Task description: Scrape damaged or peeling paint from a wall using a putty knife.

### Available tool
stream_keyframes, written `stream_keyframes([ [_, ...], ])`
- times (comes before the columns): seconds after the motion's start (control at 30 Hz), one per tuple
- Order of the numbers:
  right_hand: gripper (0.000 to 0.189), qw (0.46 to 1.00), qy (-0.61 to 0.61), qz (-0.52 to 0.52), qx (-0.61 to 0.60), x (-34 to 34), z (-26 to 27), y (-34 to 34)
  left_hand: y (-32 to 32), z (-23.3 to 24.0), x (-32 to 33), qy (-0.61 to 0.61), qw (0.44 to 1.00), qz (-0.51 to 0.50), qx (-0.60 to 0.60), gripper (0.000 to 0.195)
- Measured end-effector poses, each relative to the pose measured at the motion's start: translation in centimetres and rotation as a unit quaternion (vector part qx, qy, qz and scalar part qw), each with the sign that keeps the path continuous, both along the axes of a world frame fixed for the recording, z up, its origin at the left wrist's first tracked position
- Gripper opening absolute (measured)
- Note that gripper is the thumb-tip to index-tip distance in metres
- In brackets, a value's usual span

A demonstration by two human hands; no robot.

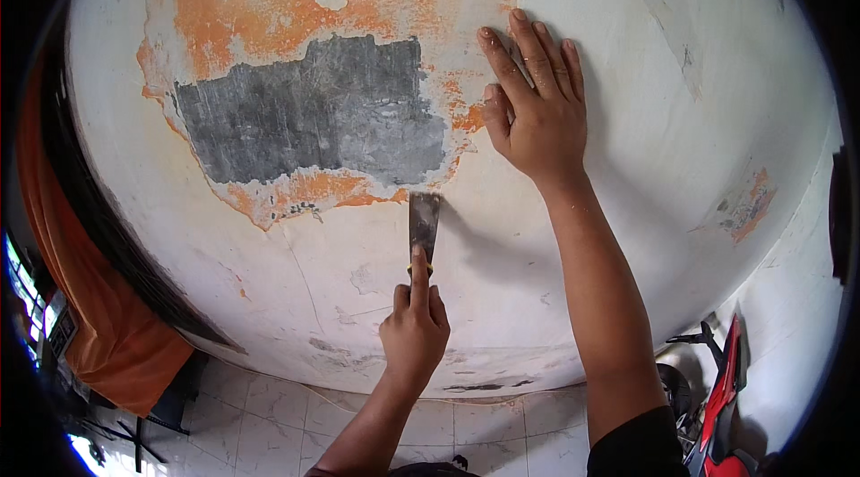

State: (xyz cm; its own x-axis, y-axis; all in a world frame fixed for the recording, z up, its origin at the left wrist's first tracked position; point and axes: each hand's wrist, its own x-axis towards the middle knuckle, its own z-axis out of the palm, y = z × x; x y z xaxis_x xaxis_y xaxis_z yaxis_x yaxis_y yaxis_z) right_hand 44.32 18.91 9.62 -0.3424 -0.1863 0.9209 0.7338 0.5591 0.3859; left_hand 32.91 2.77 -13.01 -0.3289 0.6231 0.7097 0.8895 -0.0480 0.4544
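My left hand (415,329) grips a putty knife (424,218), its index finger stretched along the tool towards the blade. The handle is mostly hidden in my fist. The blade points up, its tip at the lower right border of a bare grey patch (316,114) on the painted wall (497,316). Ragged orange paint (248,0) shows above that patch and in a strip below it. To the right, my right hand (541,101) rests against the wall, fingers spread and holding nothing.
Tiled floor (269,410) meets the wall's foot, where a thin cable runs. An orange cloth (101,316) hangs at the left beside a dark edge. Part of a red and black vehicle, apparently a motorcycle (719,410), stands at lower right. A smaller damaged spot (746,205) marks the wall at right.
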Motion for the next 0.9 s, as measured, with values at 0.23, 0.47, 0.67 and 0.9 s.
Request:
stream_keyframes([
  [0.23, 0.057, 1.000, -0.001, -0.018, -0.004, 0.9, -0.2, 0.3, 1.2, 4.7, 0.6, -0.034, 0.999, -0.025, 0.018, 0.072],
  [0.47, 0.057, 1.000, 0.001, -0.005, 0.003, 0.3, 0.2, 0.0, -0.2, -0.5, 0.4, -0.005, 1.000, -0.012, -0.020, 0.068],
  [0.67, 0.053, 1.000, -0.003, -0.003, -0.021, 0.9, -0.2, -0.2, 1.4, 5.6, 0.6, 0.005, 0.999, -0.011, 0.050, 0.067],
  [0.9, 0.058, 1.000, 0.001, -0.013, -0.004, 0.5, 0.0, 0.1, -0.3, -0.1, 0.6, 0.002, 1.000, -0.010, -0.002, 0.067],
])
